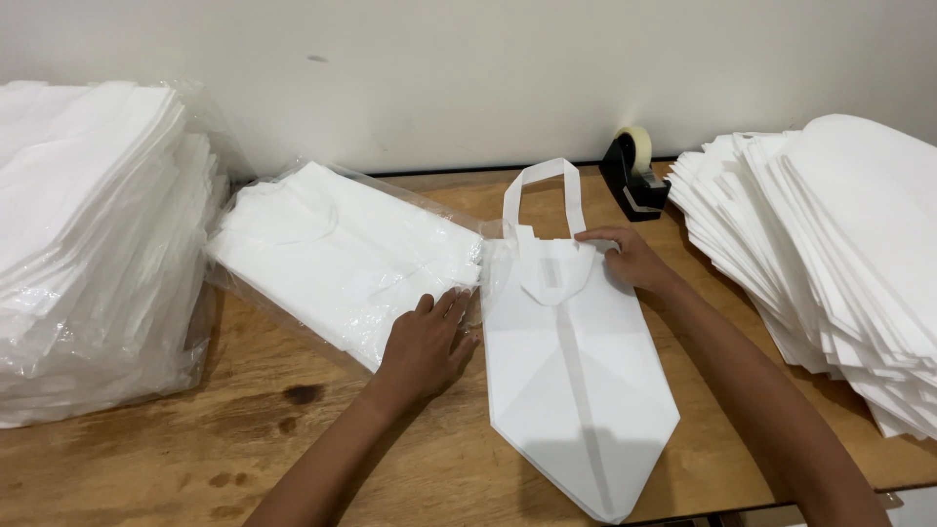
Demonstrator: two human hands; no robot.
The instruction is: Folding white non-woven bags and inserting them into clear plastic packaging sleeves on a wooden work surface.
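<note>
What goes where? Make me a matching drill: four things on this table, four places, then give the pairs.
1 tape dispenser
2 folded white bag
3 left hand
4 loose stack of white bags

a right edge of the table
b on the plastic-wrapped bundle
c by the wall, at the back
d flat in the middle, under the right hand

Pairs: 1-c, 2-d, 3-b, 4-a

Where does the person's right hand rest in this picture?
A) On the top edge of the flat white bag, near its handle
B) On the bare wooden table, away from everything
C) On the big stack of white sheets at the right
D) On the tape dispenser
A: the right hand lies on the upper corner of the flat white bag, just beside its handle, apart from the tape dispenser.
</note>
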